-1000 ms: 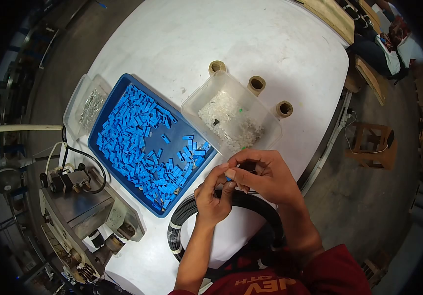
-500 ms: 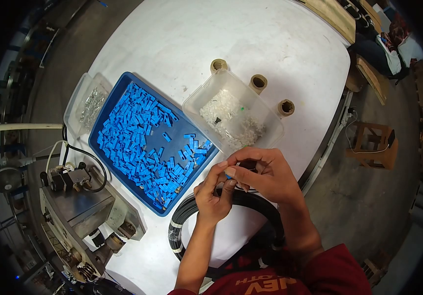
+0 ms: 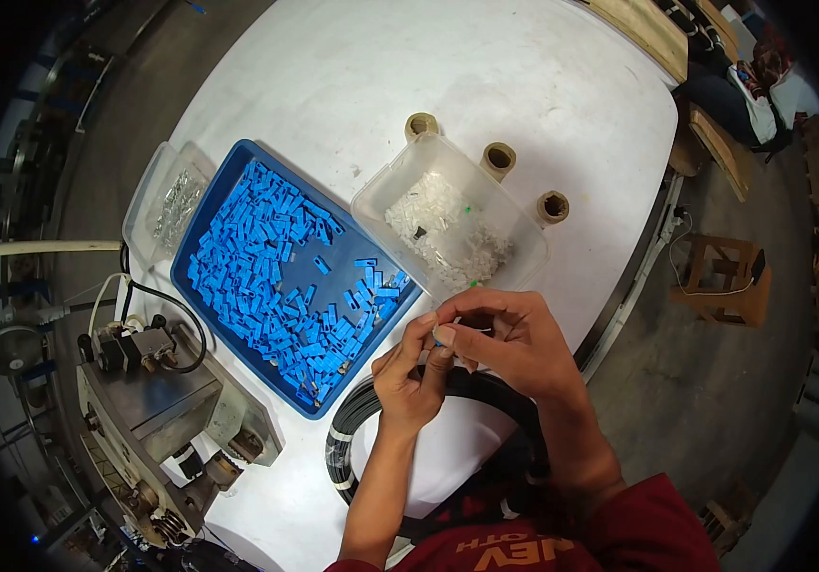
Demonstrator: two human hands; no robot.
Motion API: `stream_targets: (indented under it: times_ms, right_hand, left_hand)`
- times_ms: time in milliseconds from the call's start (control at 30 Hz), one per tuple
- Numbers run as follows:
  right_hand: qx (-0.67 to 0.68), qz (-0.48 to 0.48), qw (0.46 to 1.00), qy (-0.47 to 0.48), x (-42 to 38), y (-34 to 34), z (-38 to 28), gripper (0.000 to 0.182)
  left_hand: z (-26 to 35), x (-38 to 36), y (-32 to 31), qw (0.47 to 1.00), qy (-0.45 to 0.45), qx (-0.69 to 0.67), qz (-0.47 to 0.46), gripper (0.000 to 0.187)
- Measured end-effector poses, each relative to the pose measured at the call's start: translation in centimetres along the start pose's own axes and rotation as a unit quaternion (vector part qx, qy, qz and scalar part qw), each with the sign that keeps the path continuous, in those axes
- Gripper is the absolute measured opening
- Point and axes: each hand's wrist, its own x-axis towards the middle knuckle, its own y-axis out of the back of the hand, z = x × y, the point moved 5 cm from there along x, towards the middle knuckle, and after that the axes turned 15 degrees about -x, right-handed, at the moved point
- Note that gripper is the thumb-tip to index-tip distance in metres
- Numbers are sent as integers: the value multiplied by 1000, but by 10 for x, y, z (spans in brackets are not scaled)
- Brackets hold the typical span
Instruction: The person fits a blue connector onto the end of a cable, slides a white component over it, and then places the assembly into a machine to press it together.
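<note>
My left hand (image 3: 411, 386) and my right hand (image 3: 512, 343) meet at the fingertips, between the clear bin and a coil of black cable (image 3: 341, 448). Both are closed in a pinch around a small blue connector housing (image 3: 439, 342), mostly covered by the fingers. What else is pinched there is too small to make out. To the left lies a blue tray (image 3: 314, 412) holding many loose blue connector housings (image 3: 257, 257). Just beyond my right hand is the clear plastic bin (image 3: 371, 202) with small white and clear pieces (image 3: 424, 205) in it.
Three cardboard tubes stand past the bin, one being the rightmost tube (image 3: 553, 207). A clear container (image 3: 147, 214) of small metal parts sits left of the tray. A bench machine (image 3: 157, 381) occupies the table's left front. A wooden stool (image 3: 722, 276) stands on the floor at right.
Both hands stay together at almost the same spot, with slight finger shifts around the blue connector housing. A green bit now shows in the bin near my right fingers.
</note>
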Motion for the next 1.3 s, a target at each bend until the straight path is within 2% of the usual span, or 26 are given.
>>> stream_targets:
  times_ms: [300,533,600,733,800,867,1033,1100,1133,1200,1300]
  right_hand:
    - [-4,11,999,-33,2,1,5,17]
    - [8,6,1000,5,4,1,8,15]
    - [5,6,1000,1,5,0,8,15]
    - [-13,15,1000,-11,4,-2,6,16]
    - [-31,18,999,-10,4,-2,1,16]
    - [-48,25,997,-51,4,-1,0,18]
    - [-40,23,998,-43,3,-1,0,17]
    - [-49,26,998,-35,3,-2,0,17]
    - [-42,31,998,-22,2,-2,0,17]
    - [-35,36,999,-10,1,-2,0,18]
    - [-45,58,997,6,0,1,-2,19]
  left_hand:
    - [0,1,0,1000,28,-9,9,44]
    - [2,2,0,999,-8,51,-15,43]
    - [-1,0,0,999,49,-23,-3,42]
    - [-1,2,-1,999,43,-18,-3,33]
    - [-1,4,-3,999,24,-27,-10,40]
    - [-1,4,-3,999,26,-13,-15,43]
    - [-1,-1,0,998,52,16,-23,60]
    - [-5,-2,3,980,155,-119,40,51]
    - [-7,-2,0,980,155,-119,40,51]
    - [-7,-1,-3,964,94,-233,84,31]
    - [-8,-1,-2,982,65,-166,62,22]
